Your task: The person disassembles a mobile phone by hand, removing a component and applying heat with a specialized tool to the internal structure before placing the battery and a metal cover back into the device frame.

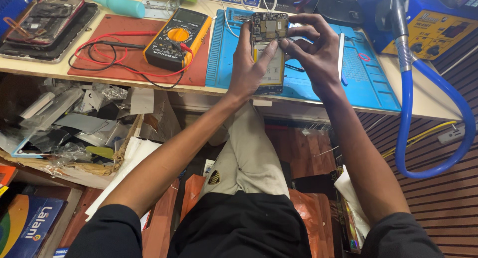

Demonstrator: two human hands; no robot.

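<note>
We wear a black short-sleeved top, its sleeves ending above the elbows, leaving both forearms bare. Our trousers look light beige, perhaps khaki, though shadow dulls them. Our left hand (247,64) and right hand (318,54) carry no gloves.

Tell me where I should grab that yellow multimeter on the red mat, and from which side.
Grip the yellow multimeter across its long side edges, near the lower end, coming from above. It lies flat, face up on the red mat, so only the sides offer a hold. Probably approach from the left hand side, minding the red and black test leads coiled beside it.
</note>
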